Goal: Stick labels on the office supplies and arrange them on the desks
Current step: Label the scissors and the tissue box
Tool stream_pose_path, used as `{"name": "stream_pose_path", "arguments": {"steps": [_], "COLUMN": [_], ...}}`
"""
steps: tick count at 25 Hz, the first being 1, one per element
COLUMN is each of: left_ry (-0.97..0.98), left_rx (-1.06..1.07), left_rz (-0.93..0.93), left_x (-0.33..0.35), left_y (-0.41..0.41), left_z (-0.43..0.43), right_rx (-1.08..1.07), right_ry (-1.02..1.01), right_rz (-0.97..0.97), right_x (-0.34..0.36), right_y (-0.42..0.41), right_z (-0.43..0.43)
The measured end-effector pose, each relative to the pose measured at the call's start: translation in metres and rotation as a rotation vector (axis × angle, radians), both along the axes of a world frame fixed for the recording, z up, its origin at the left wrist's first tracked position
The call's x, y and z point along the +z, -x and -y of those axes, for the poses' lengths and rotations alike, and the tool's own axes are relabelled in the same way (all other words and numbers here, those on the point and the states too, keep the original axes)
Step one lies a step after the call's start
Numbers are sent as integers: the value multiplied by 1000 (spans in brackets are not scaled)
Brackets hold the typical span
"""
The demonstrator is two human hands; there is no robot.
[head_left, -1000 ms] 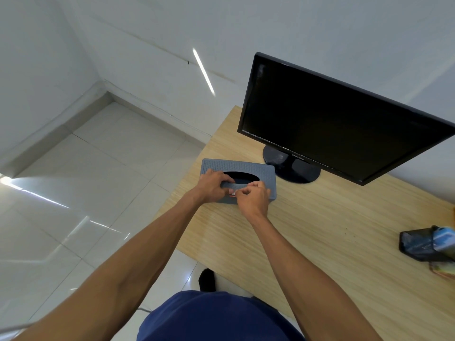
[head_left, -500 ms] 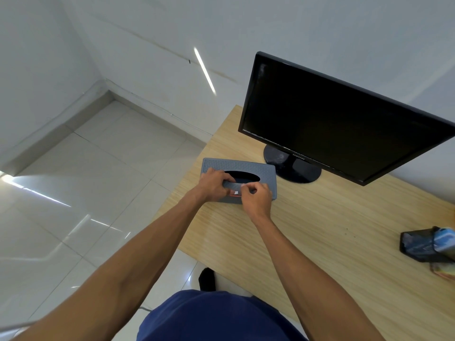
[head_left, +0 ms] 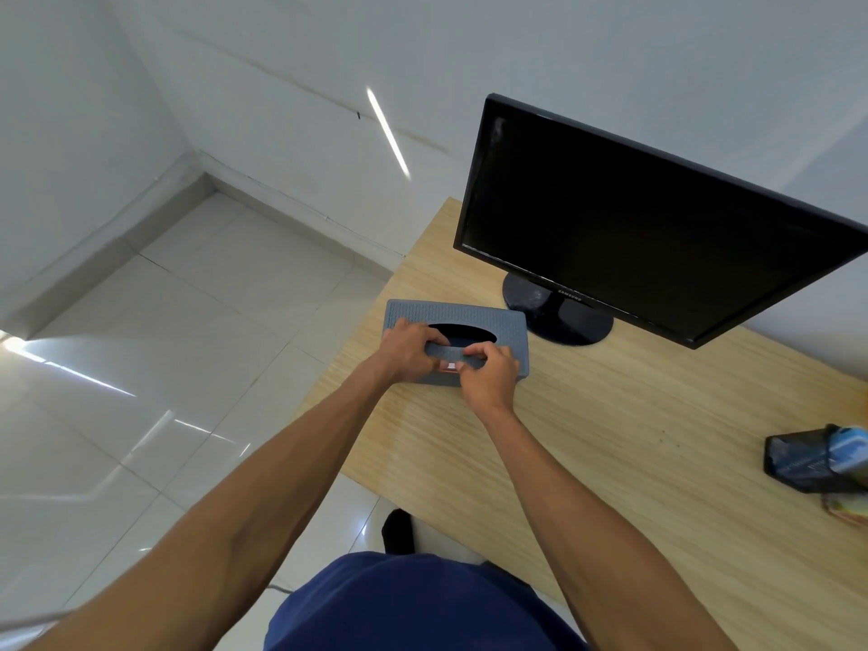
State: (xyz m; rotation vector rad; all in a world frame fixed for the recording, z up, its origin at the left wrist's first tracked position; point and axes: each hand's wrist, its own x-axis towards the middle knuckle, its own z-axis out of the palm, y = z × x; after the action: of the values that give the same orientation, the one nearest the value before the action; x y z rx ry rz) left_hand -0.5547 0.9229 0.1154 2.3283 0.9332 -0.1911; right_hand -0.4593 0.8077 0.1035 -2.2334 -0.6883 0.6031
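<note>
A grey tissue box (head_left: 507, 324) with a dark oval slot lies on the wooden desk (head_left: 610, 429) near its left edge, in front of the monitor. My left hand (head_left: 407, 352) grips the box's near left side, fingers curled over its top by the slot. My right hand (head_left: 488, 377) is at the box's near face, its fingers pinching a small pale label (head_left: 450, 366) against that face. Most of the label is hidden between my hands.
A black monitor (head_left: 657, 237) on a round stand (head_left: 559, 317) stands right behind the box. A black desk organiser (head_left: 817, 462) with supplies sits at the right edge. The tiled floor (head_left: 188, 368) drops off left of the desk; walls close behind.
My hands have stayed on the box; the right fingers shifted slightly along the near face at the label. The box has not moved.
</note>
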Motion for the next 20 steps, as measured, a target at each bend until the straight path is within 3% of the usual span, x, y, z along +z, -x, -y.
{"name": "stream_pose_path", "arguments": {"steps": [20], "left_ry": [18], "left_rx": [19], "left_rz": [20], "left_x": [-4], "left_y": [-1], "left_z": [-5], "right_rx": [24], "right_ry": [41], "right_rz": [-2], "right_x": [-2], "right_y": [-6], "right_z": [-5]}}
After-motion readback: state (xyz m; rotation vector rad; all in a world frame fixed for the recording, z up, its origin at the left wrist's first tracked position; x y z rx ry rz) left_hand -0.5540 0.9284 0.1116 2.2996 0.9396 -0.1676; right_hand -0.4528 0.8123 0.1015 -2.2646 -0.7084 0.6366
